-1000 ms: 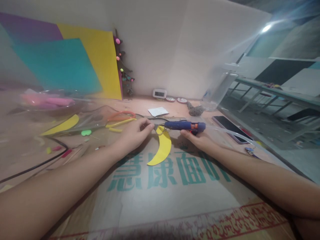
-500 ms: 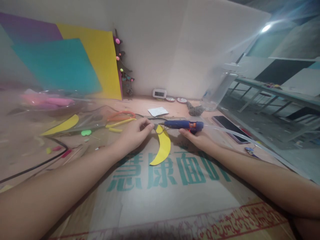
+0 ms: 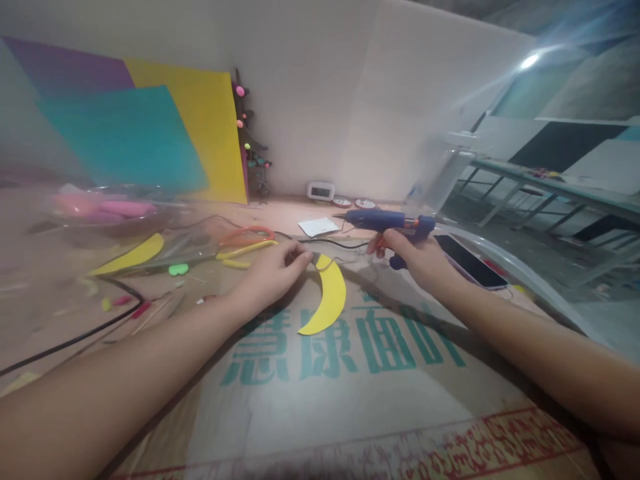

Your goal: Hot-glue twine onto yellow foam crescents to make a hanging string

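Observation:
My left hand [image 3: 283,270] pinches the dark upper end of a yellow crescent cutout [image 3: 330,300], shaped like a banana. The cutout hangs over the printed cardboard [image 3: 280,420], its tip pointing down and left. A thin loop, perhaps wire or string, crosses its top. My right hand [image 3: 407,250] is wrapped round the handle of a blue glue gun [image 3: 380,220], its nozzle facing left, above and apart from the cutout. A long clear glue stick trails from the gun's back end to the right.
Orange-and-yellow scissors [image 3: 247,243] lie beside my left hand. Another yellow crescent [image 3: 130,255] lies farther left, near a black cable. Behind are a white card [image 3: 319,227] and a small clock [image 3: 321,191]. A phone [image 3: 470,260] lies on the right; coloured sheets [image 3: 125,140] lean at the back left.
My right hand has lifted the glue gun up and to the right, away from the top of the cutout. My left hand keeps its pinch almost in place.

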Demonstrator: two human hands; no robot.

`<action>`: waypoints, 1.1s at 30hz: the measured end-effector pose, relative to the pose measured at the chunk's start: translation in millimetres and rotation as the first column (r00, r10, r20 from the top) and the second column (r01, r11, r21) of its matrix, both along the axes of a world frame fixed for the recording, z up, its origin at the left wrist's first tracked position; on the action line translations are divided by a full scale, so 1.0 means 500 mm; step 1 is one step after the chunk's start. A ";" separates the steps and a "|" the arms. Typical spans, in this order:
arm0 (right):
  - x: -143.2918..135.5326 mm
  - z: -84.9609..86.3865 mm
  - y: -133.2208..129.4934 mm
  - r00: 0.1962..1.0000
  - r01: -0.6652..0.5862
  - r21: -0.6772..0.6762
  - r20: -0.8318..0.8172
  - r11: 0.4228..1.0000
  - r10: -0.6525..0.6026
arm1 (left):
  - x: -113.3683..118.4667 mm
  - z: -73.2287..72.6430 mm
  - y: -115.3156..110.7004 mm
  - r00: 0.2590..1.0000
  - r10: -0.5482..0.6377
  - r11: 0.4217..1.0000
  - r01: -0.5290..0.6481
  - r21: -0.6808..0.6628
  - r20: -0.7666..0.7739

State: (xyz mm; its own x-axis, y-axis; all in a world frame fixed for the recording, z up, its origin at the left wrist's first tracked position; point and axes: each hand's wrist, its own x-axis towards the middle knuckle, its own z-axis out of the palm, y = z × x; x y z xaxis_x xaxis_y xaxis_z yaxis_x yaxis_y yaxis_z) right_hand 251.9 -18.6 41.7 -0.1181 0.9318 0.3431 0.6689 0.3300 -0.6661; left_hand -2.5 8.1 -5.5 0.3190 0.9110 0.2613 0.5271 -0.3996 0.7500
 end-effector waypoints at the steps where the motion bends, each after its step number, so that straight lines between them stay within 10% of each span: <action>1: 0.001 0.007 0.001 0.999 -0.012 0.008 -0.042 1.000 0.013 | 0.000 -0.002 0.001 1.000 -0.003 1.000 0.003 -0.004 0.006; 10: -0.012 0.051 0.097 0.950 0.139 -0.066 0.290 0.988 -0.115 | 0.002 0.000 0.001 1.000 -0.001 1.000 0.001 0.015 -0.003; 21: -0.031 -0.032 0.282 0.932 0.131 -0.111 0.351 0.985 -0.085 | 0.002 -0.001 0.002 1.000 -0.029 1.000 0.029 0.005 0.006; 33: 0.018 -0.031 0.210 0.860 0.104 0.058 0.497 0.993 -0.119 | 0.005 0.001 -0.001 1.000 -0.028 0.999 0.028 0.015 0.007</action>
State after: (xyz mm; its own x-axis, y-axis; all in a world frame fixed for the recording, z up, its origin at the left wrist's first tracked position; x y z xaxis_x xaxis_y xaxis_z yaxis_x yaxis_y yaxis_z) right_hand 261.0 86.3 26.1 -0.1759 0.9401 0.2921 0.9425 0.2465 -0.2257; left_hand -0.1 7.4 -5.2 0.3422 0.8977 0.2777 0.5098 -0.4256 0.7476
